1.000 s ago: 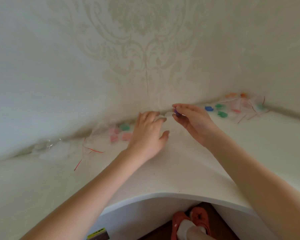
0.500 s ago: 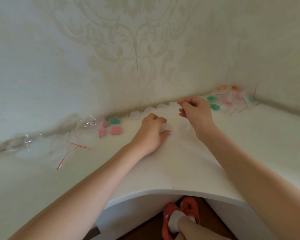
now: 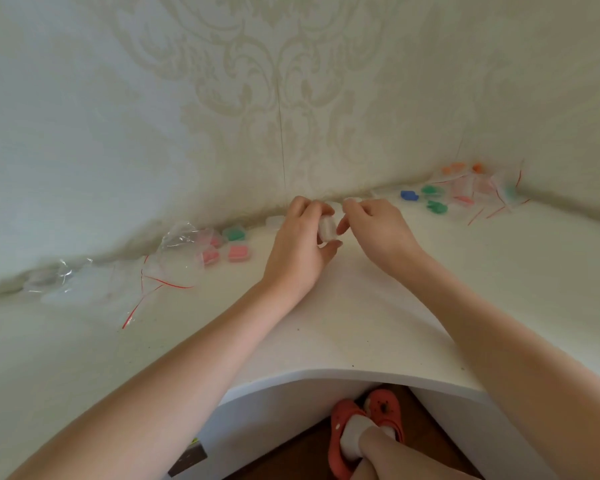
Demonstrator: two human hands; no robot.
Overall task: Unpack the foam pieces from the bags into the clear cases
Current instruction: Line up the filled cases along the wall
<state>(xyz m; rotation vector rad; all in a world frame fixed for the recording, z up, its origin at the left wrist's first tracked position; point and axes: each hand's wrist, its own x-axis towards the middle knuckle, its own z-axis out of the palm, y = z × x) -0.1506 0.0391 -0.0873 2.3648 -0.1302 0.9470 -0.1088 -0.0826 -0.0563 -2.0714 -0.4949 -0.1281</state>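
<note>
My left hand (image 3: 298,247) grips a small clear case (image 3: 327,230) just above the white table, near the wall. My right hand (image 3: 378,233) meets it from the right, thumb and curled fingertips pinching the case's edge. What is inside the case is hidden by my fingers. Filled cases lie to the left: one with green foam (image 3: 234,233) and one with pink foam (image 3: 238,253). Loose blue foam (image 3: 409,195) and green foam (image 3: 437,206) lie to the right, beside small bags (image 3: 482,188) with orange and pink pieces.
Empty crumpled bags with red strips (image 3: 177,261) lie at the left along the wall. Another clear case (image 3: 274,221) sits by the wall behind my left hand. The table's curved front edge (image 3: 354,374) is close to me, with my feet in red shoes below.
My left hand has lifted a clear case off the table. My right hand, which held a purple piece a second ago, has come in against the case.
</note>
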